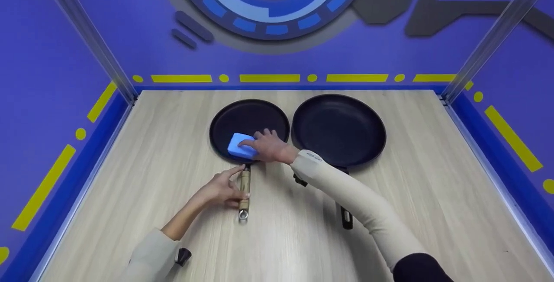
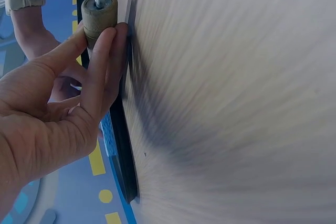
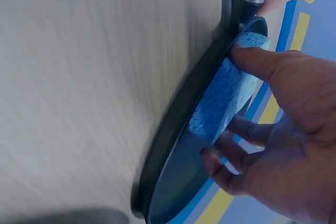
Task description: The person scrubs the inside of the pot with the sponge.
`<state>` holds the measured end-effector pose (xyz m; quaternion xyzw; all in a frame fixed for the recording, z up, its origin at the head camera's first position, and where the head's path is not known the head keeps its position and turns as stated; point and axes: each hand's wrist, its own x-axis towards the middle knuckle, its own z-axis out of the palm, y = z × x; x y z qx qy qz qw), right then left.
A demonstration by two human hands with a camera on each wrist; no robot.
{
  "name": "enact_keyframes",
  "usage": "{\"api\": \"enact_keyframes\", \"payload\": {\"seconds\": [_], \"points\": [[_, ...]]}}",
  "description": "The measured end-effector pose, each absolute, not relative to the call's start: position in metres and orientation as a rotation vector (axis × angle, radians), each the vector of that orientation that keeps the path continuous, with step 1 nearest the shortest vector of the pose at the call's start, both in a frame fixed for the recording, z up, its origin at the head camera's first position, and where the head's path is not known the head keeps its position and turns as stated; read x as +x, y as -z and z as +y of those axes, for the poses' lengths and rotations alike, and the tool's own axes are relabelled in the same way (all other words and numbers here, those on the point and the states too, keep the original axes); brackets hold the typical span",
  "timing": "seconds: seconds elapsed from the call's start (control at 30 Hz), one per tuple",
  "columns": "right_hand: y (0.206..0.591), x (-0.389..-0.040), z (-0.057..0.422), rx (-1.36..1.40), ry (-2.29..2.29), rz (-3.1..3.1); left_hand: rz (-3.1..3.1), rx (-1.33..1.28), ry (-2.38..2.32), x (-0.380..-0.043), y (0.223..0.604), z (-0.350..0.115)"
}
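Observation:
A small, shallow black frying pan (image 1: pixel 242 115) lies on the table with its wooden handle (image 1: pixel 245 184) toward me. My left hand (image 1: pixel 221 188) pinches that handle between thumb and fingers; in the left wrist view the handle's end (image 2: pixel 100 19) with its metal ring sticks out past the fingertips. Over the near part of the pan, my right hand (image 1: pixel 272 145) holds a light blue sponge (image 1: pixel 239 145). In the right wrist view the thumb lies on one side of the sponge (image 3: pixel 223 98) and fingers on the other, down inside the pan's low rim (image 3: pixel 173 145).
A larger, deeper black frying pan (image 1: pixel 337 128) stands close on the right, its black handle (image 1: pixel 346 218) partly hidden beneath my right forearm. Blue walls (image 1: pixel 277 63) with yellow marks enclose the wooden tabletop (image 1: pixel 415 165) at the back and both sides.

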<state>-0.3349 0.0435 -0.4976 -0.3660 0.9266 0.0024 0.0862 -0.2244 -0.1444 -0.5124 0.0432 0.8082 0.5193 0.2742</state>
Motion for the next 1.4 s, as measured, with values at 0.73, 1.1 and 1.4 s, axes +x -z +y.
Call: {"api": "enact_keyframes", "payload": {"seconds": [0.73,1.1,1.4], "points": [[0.474,-0.344,0.093,-1.03,0.005,2.916,2.215,0.175,-1.362,-0.222,0.513,-0.142],[0.439,-0.352,0.16,-0.922,0.14,3.061,2.322,0.131,-1.243,-0.222,0.511,-0.138],[0.438,-0.361,0.217,-0.648,0.16,3.032,2.543,0.175,-1.036,-0.216,0.503,-0.138]]}}
